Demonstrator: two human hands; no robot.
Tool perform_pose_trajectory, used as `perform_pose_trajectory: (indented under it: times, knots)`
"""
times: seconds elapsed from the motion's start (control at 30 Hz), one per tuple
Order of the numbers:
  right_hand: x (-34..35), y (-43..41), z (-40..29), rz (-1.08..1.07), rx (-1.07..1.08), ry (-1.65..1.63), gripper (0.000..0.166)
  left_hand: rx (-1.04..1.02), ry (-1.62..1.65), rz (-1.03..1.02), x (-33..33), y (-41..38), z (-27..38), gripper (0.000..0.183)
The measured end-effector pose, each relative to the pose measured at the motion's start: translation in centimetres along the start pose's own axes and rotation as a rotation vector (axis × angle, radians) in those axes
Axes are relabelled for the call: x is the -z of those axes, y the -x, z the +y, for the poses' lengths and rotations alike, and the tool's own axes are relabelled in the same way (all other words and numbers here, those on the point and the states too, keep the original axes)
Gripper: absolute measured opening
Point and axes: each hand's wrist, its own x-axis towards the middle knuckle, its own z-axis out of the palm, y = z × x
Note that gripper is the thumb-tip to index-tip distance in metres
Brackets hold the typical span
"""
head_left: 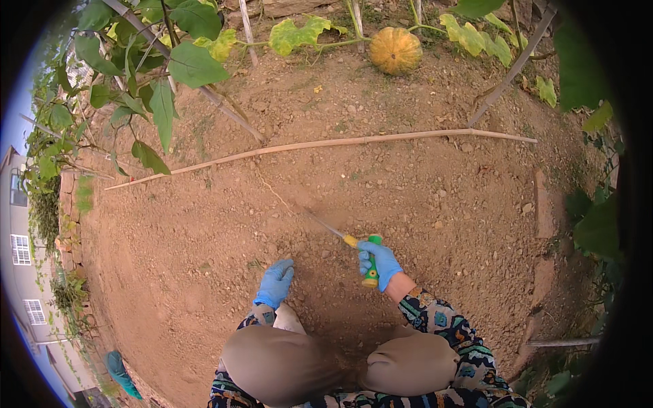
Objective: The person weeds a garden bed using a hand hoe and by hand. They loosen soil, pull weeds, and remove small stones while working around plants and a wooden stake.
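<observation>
My right hand (380, 261), in a blue glove, is closed around the green and yellow handle (372, 275) of a hand tool. From a yellow collar the tool's thin metal shaft (326, 226) runs up and left to the soil; whether its tip is in the ground, I cannot tell. My left hand (275, 283), also gloved in blue, hovers low over the soil (204, 255) near my knee, its fingers partly curled; anything beneath them is hidden. A pale, thin string-like strand (275, 193) lies on the soil beyond the shaft, towards a long bamboo pole (316, 144).
Slanting poles (510, 69) stand past the bamboo. An orange pumpkin (396, 51) sits on its vine at the top. Leafy plants (196, 65) hang at upper left. Stone edging (545, 204) runs along the right side. A dark green cloth-like item (121, 375) lies at lower left.
</observation>
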Motion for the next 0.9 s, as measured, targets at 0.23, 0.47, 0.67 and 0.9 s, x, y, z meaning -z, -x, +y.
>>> perform_pose_trajectory:
  times: [0.23, 0.47, 0.67, 0.9]
  knots:
    - [5.2, 5.4, -2.0, 0.147, 0.106, -0.089, 0.010, -0.002, 0.069, 0.006, -1.1, -0.7, -1.9, 0.023]
    - [11.8, 9.0, -5.8, 0.264, 0.317, -0.285, 0.009, -0.100, 0.002, -0.008, -1.3, -3.3, 1.7, 0.021]
    - [15.1, 12.3, -8.8, 0.305, 0.451, -0.313, 0.010, -0.121, 0.016, 0.036, -0.8, -5.7, 1.7, 0.021]
    - [19.9, 15.3, -11.4, 0.358, 0.571, -0.367, 0.009, -0.152, 0.048, 0.007, -1.4, -5.8, 2.5, 0.023]
